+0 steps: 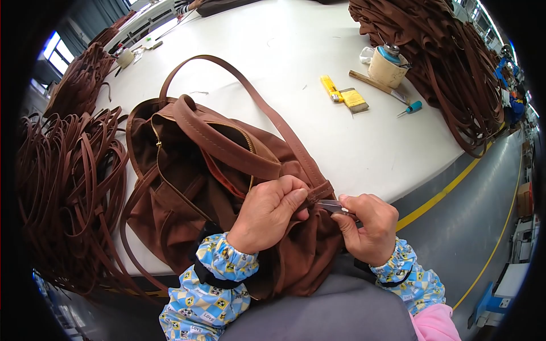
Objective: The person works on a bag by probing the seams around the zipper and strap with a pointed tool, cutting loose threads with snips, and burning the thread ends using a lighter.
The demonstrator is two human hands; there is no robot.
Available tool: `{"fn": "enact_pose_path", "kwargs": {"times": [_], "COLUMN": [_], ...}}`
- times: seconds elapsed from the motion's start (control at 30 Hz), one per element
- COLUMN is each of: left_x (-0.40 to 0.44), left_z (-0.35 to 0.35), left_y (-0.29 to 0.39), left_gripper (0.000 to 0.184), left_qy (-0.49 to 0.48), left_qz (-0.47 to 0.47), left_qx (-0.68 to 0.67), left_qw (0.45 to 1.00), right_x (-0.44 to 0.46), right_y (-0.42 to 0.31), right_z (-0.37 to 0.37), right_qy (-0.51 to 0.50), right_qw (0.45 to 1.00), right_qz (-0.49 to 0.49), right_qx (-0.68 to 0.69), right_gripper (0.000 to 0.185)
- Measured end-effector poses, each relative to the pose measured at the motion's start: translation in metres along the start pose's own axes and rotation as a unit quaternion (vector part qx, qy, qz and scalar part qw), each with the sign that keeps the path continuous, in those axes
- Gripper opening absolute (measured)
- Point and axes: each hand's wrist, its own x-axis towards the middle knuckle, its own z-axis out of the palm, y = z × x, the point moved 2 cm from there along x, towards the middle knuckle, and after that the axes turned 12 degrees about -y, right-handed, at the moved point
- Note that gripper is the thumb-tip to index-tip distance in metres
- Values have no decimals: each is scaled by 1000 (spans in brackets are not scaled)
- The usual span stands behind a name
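Note:
A brown bag (307, 256) with its zipped mouth open lies over the table edge and against the lap. My left hand (267, 213) pinches the bag near the base of the long brown strap (276, 119). Small metal snips (335, 208) are held in my right hand (369, 227), their tips against the bag beside the strap's end. The left fingertips are close to those tips. Any thread there is too small to make out.
On the white table (256, 40) are a yellow lighter (331, 89), a yellow block (355, 100), a teal-handled awl (413, 107), a wooden-handled tool (378, 86) and a glue pot (388, 67). Brown straps (74, 182) pile up left, brown pieces (421, 40) right.

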Motion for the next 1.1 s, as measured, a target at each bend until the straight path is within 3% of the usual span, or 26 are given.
{"fn": "enact_pose_path", "kwargs": {"times": [0.87,0.93,1.1], "left_x": [1,1,1], "left_z": [-3,-3,-3], "left_y": [2,1,0], "left_gripper": [22,21,21], "left_qy": [-19,-17,-13], "left_qz": [-10,-9,2], "left_qx": [11,11,-3], "left_qw": [1000,1000,1000], "right_x": [10,7,3], "right_y": [5,11,11], "right_z": [2,7,4], "right_qy": [-28,-6,25], "right_qw": [999,990,975], "right_qz": [-39,-10,47], "right_qx": [7,140,217], "right_gripper": [23,20,22]}}
